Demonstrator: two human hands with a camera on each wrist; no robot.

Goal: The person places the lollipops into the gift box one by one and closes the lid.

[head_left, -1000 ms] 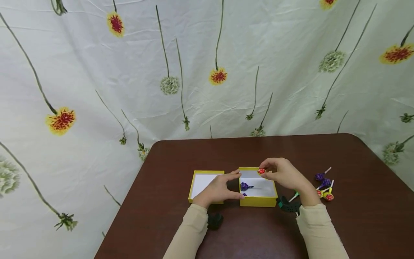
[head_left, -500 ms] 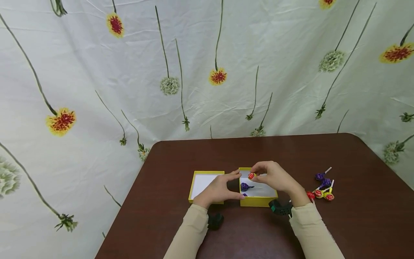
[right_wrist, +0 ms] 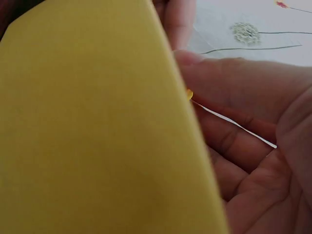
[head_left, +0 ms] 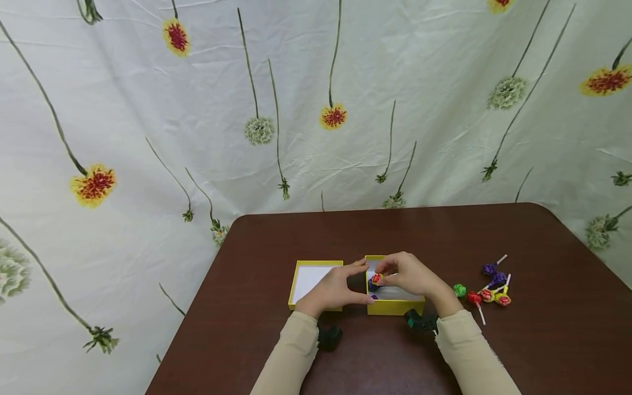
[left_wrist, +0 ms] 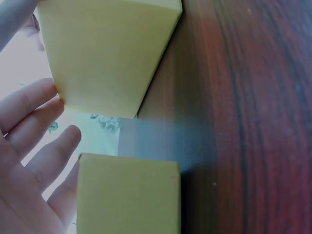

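Pinched between the thumb and fingers of my right hand is a lollipop with a red-and-yellow wrapper, low over the left part of a yellow box with a white inside. Purple lollipops lie in that box, partly covered by the hand and the lollipop. Thumb and fingers spread, my left hand rests against the box's left side. Its fingertips touch the box wall in the left wrist view. The box's front wall hides most of the pinched lollipop in the right wrist view.
Left of the box lies a shallow yellow lid, white inside, partly behind my left hand. To the right lie a green lollipop, a red lollipop and several purple and yellow-red ones. A flowered cloth hangs behind the brown table.
My right hand has moved left and lower with the pinched lollipop, from the box's far rim to above the purple lollipops. My left hand has stayed at the box.
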